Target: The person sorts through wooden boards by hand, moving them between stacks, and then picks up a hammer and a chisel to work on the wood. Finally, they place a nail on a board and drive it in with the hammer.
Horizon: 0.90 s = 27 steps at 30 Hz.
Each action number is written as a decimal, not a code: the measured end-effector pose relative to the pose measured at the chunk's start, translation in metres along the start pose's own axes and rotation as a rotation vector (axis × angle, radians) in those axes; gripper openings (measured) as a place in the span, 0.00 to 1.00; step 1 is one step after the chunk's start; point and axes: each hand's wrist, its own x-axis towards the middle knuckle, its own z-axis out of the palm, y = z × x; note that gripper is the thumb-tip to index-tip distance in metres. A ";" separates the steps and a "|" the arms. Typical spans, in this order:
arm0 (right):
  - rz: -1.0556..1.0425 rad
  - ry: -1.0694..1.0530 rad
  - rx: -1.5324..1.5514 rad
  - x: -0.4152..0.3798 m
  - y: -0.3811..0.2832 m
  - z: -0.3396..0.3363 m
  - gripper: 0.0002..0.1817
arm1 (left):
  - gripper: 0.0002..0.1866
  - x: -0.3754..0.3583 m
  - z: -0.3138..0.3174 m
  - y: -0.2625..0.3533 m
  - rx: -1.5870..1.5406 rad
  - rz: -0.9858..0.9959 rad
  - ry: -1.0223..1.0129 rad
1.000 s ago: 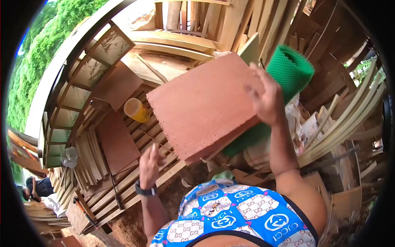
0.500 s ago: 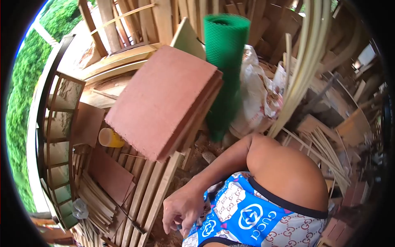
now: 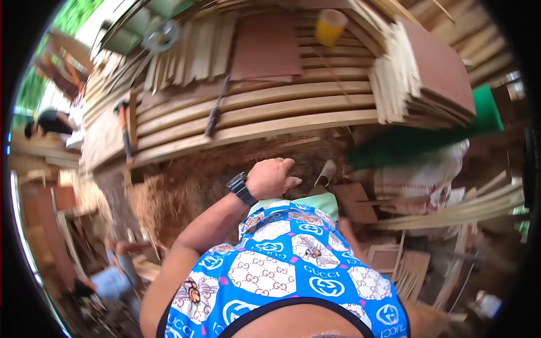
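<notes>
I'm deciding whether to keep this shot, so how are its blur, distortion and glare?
Head view: the lens bends the front plank and leaves black corners; head view: the green roll is smeared, while the left hand and watch look fairly crisp; head view: a patch beside the foliage is washed out.

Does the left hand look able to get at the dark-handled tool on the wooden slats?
Probably yes: the left hand shows nothing held, the dark-handled tool lies uncovered with its handle toward the near edge of the wooden slats, and nothing visible blocks the gap between.
</notes>
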 end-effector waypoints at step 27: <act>-0.100 -0.297 -0.147 0.063 -0.134 -0.103 0.30 | 0.27 -0.025 0.017 -0.032 -0.176 -0.234 -0.037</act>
